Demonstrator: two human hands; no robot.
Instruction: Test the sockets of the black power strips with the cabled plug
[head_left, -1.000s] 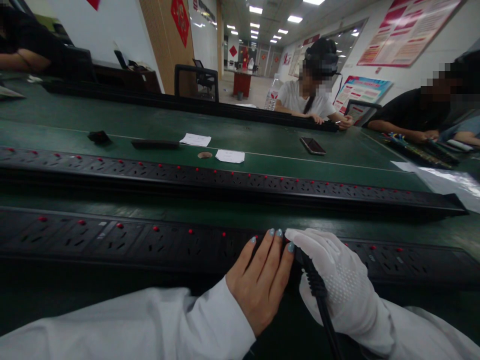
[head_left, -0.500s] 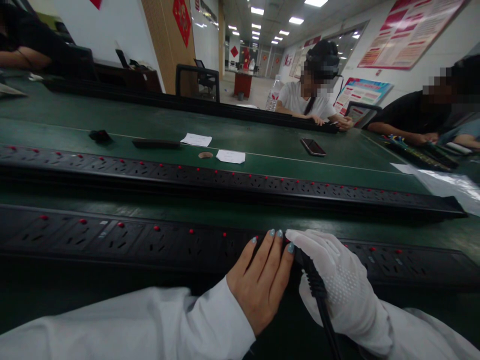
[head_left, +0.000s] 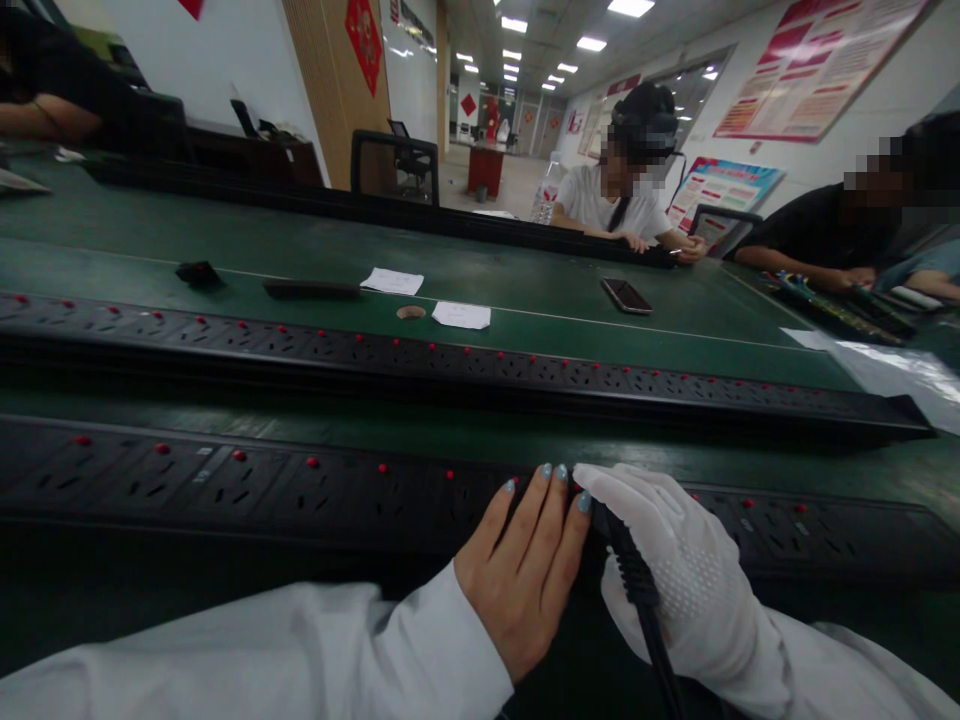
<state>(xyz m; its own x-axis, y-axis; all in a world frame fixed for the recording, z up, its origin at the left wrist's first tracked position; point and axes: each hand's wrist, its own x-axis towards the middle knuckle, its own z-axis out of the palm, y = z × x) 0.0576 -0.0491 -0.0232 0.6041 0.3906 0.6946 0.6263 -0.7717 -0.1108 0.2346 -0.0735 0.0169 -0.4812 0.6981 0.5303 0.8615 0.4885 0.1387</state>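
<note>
A long black power strip [head_left: 322, 500] with red indicators and rows of sockets lies across the near side of the table. My bare left hand [head_left: 521, 575] rests on it, fingers stretched flat over its top, nothing held. Beside it, my right hand [head_left: 675, 560], in a white dotted glove, is closed around a black power plug [head_left: 604, 520]. The plug's thick cable [head_left: 646, 610] runs down toward the bottom edge. The glove and my fingers hide the plug's front, and it appears to be against the strip; how far it sits in a socket I cannot tell.
A second power strip [head_left: 450, 370] lies parallel behind the first. Beyond it are paper slips [head_left: 461, 315], a dark bar [head_left: 311, 289], a small black piece [head_left: 199, 274] and a phone [head_left: 626, 295]. Several people sit around the green table [head_left: 525, 270].
Almost nothing differs. Both hands and the near strip appear very slightly lower in view, with the plug still in my right hand.
</note>
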